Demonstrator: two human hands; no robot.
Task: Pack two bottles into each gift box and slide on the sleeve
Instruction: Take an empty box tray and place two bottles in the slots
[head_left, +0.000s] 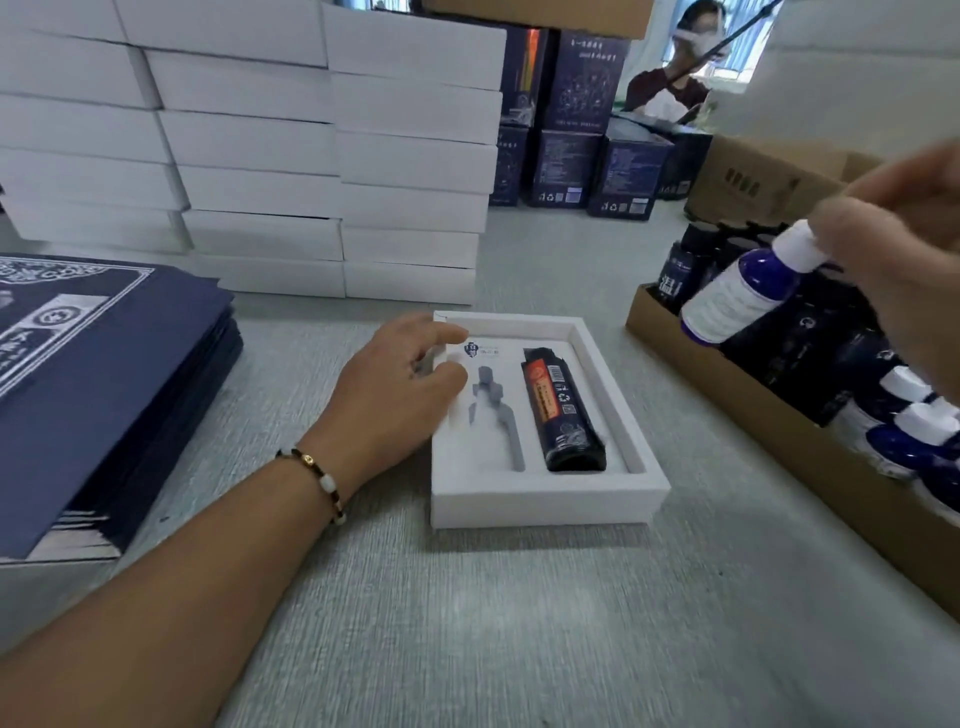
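Holding: my right hand (893, 244) pinches blue bottle (737, 296) by its cap
Left hand (400, 384): relaxed, fingers on gift box (545, 499) rim
Empty slot (488, 410): beside left hand, long axis away from me

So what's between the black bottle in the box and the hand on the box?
In the head view, only an empty white slot lies between the black bottle and the left hand.

Bright, even daylight over a soft, wide-angle view

Light pours from the window (737, 52) far behind, washing the top right corner almost white; the right hand (904, 249) smears with motion blur, and so does the blue bottle (737, 296) pinched in it; soft short shadows sit under the left hand (400, 384) on the white gift box (545, 499); the edges bow outward.
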